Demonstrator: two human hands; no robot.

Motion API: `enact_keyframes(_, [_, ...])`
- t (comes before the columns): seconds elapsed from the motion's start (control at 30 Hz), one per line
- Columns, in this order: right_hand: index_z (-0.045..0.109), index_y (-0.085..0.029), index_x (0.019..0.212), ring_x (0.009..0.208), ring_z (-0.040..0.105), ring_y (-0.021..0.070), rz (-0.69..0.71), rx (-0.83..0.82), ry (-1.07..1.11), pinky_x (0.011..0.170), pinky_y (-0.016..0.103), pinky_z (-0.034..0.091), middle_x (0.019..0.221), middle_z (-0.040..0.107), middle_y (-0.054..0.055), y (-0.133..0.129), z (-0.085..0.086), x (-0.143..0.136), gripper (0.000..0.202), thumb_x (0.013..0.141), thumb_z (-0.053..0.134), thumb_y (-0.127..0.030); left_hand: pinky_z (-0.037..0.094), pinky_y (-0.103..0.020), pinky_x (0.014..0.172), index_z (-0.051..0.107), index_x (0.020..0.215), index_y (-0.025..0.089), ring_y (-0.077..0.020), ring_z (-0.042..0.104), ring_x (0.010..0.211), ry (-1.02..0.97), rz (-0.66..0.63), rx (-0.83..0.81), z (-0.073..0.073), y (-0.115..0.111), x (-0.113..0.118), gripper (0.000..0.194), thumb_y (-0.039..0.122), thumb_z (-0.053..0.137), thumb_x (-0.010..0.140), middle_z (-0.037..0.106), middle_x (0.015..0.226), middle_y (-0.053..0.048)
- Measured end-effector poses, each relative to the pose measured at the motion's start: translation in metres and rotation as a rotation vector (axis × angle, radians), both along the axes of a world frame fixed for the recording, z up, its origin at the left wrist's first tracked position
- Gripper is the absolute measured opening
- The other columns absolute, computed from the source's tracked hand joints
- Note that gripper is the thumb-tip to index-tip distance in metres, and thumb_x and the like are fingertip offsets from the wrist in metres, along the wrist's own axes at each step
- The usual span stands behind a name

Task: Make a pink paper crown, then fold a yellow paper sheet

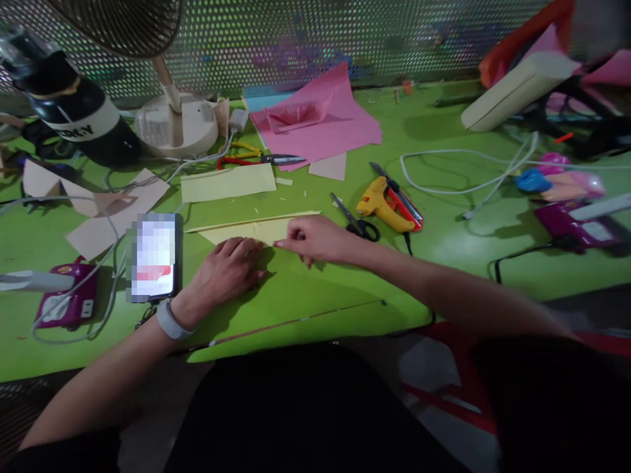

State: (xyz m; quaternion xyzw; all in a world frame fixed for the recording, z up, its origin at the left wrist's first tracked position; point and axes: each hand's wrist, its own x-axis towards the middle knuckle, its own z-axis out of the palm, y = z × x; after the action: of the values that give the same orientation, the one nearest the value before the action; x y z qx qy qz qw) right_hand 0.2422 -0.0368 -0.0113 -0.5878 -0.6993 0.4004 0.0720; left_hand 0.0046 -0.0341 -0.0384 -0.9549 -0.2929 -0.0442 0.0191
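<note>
A folded sheet of yellow paper (231, 231) lies on the green table in front of me, with a narrow folded strip along its far edge. My left hand (229, 269) is closed at its near edge, fingertips on the paper and the thumb lower down. Just to the right, my right hand (315, 238) pinches the same near edge between thumb and curled fingers. The hands partly cover that edge. Beyond the sheet lies a flat yellow paper strip (229, 183). Black-handled scissors (362, 226) rest right of my right hand.
A yellow glue gun (382, 203) lies beside a red cutter (407, 209). A phone (154, 256) is left of my left hand. Red-and-yellow pliers (261, 157), pink paper (340, 128), a fan (177, 125) and a dark bottle (89, 118) stand farther back. A white cable (444, 190) loops at right.
</note>
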Motion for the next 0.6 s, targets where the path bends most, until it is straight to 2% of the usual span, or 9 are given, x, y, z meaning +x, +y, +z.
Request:
enact_keyframes(0.07, [0.059, -0.015, 0.075, 0.048, 0.065, 0.0124, -0.002, -0.262, 0.087, 0.048, 0.024, 0.051, 0.061, 0.069, 0.002, 0.018, 0.002, -0.015, 0.027, 0.094, 0.062, -0.034, 0.052, -0.039, 0.094, 0.057, 0.130, 0.013, -0.0276, 0.060, 0.113, 0.005, 0.001, -0.007, 0.001, -0.001, 0.001, 0.043, 0.041, 0.054, 0.098, 0.063, 0.125, -0.014])
enact_keyframes(0.13, [0.056, -0.015, 0.069, 0.044, 0.062, 0.0089, 0.004, -0.378, 0.100, 0.045, 0.020, 0.047, 0.056, 0.067, 0.001, 0.032, 0.000, -0.025, 0.027, 0.094, 0.062, -0.023, 0.052, -0.039, 0.094, 0.057, 0.129, 0.012, -0.0276, 0.059, 0.114, 0.014, 0.008, -0.011, 0.002, -0.001, 0.001, 0.042, 0.040, 0.054, 0.098, 0.062, 0.125, -0.014])
enact_keyframes(0.2, [0.055, -0.014, 0.065, 0.041, 0.060, 0.0076, 0.008, -0.421, 0.095, 0.043, 0.018, 0.044, 0.054, 0.067, 0.000, 0.040, -0.003, -0.029, 0.029, 0.093, 0.064, -0.021, 0.051, -0.040, 0.096, 0.057, 0.130, 0.013, -0.0279, 0.058, 0.115, 0.018, 0.015, -0.015, 0.002, -0.001, 0.001, 0.042, 0.040, 0.054, 0.098, 0.062, 0.126, -0.014])
enact_keyframes(0.4, [0.060, -0.013, 0.066, 0.044, 0.062, 0.0086, 0.041, -0.484, 0.151, 0.046, 0.019, 0.045, 0.053, 0.067, 0.001, 0.046, -0.010, -0.020, 0.035, 0.086, 0.074, -0.039, 0.051, -0.041, 0.095, 0.058, 0.129, 0.015, -0.0289, 0.058, 0.116, 0.001, 0.020, -0.031, 0.000, -0.001, 0.002, 0.042, 0.043, 0.054, 0.097, 0.061, 0.127, -0.014])
enact_keyframes(0.6, [0.058, -0.014, 0.063, 0.044, 0.061, 0.0083, -0.012, -0.480, 0.148, 0.045, 0.020, 0.041, 0.054, 0.067, 0.001, 0.043, -0.016, 0.005, 0.034, 0.085, 0.075, -0.034, 0.053, -0.042, 0.093, 0.058, 0.128, 0.015, -0.0291, 0.058, 0.113, -0.034, 0.006, -0.015, -0.001, -0.001, 0.000, 0.041, 0.043, 0.054, 0.097, 0.062, 0.127, -0.014])
